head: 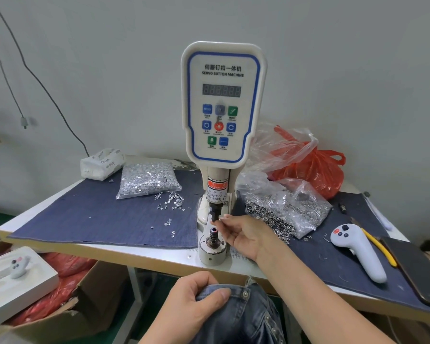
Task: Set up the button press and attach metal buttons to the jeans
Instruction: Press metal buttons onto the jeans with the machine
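Observation:
A white servo button machine [222, 105] stands at the table's front edge, with a black upper punch [214, 212] over a spring-loaded lower die [213, 235] in a round metal base. My right hand [243, 234] reaches in from the right, its fingertips pinching something small right at the tip of the punch; what it is stays hidden. Below the table edge, my left hand [196, 301] grips the waistband of dark blue jeans [243, 316], thumb on top. A metal button [245, 294] sits on that waistband.
A clear bag of silver tacks [147, 180] lies left of the machine, with loose tacks [171, 201] scattered on the denim mat [97, 217]. A bag of button caps [283, 209] lies right. A grey controller [355, 247], yellow-handled tool [380, 247], phone [417, 269], tissue pack [102, 163], red bag [315, 170].

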The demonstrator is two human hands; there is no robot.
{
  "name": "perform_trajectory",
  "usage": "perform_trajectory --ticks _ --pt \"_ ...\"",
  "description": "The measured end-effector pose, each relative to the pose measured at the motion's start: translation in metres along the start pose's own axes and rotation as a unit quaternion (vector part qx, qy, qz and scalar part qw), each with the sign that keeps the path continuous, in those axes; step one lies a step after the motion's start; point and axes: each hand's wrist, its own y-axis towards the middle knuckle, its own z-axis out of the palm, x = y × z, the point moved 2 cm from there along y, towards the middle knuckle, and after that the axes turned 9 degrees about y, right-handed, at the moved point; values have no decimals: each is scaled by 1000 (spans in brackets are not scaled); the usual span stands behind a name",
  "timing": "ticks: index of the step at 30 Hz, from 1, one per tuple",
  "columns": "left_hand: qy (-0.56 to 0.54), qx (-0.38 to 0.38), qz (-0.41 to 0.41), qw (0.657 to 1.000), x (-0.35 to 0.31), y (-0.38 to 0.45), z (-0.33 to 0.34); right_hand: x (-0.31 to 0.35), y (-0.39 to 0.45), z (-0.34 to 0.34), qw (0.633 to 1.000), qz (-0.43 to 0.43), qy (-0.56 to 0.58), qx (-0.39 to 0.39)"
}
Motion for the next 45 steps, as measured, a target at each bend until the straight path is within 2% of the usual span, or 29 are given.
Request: perform_trajectory --ticks 8,10,12,13,15,17,18,19,22,26,28,30,31,32,34,38,41,45 --pt "-19 17 -5 1000 5 6 5 11 -11 3 993 -47 -105 25" --pt "-21 19 -11 1000 5 6 6 12 -17 1 991 -62 -118 1" --pt "-25 18 0 1000 3 6 3 13 -27 -7 977 -121 -173 -38" --pt "-23 15 11 1000 1 7 1 11 -31 -14 960 -157 -230 -32" --pt "-9 4 41 999 0 10 -5 1 -43 -28 901 -183 -388 60" --pt "17 -8 60 998 -2 14 -10 -12 -55 -42 818 -146 -531 166" --pt "34 -14 67 997 -3 17 -11 -15 -57 -48 792 -139 -563 191" --pt "56 -24 75 995 -5 20 -10 -15 -56 -54 789 -143 -562 203" --pt "120 -65 89 987 -8 29 -3 -10 -49 -62 825 -178 -493 212" --pt "144 -93 76 982 -4 45 -3 -5 -33 -68 821 -217 -489 196" --pt "143 -188 59 970 3 60 -23 -2 -23 -71 822 -215 -497 177" --pt "184 -290 27 939 14 76 -55 -2 -15 -75 829 -209 -492 164" --pt "217 -314 -1 924 21 85 -71 -2 -12 -77 834 -206 -485 163" --pt "252 -315 -31 914 28 93 -87 -3 -9 -78 839 -204 -477 163" --pt "309 -270 -72 909 42 108 -106 -4 -4 -81 845 -200 -467 165" --pt "335 -192 -88 918 50 118 -106 -6 0 -84 849 -195 -459 175" --pt "314 -179 -110 926 55 118 -96 -6 2 -86 854 -192 -449 179" --pt "316 -201 -130 918 55 116 -86 -6 2 -87 856 -191 -444 185"
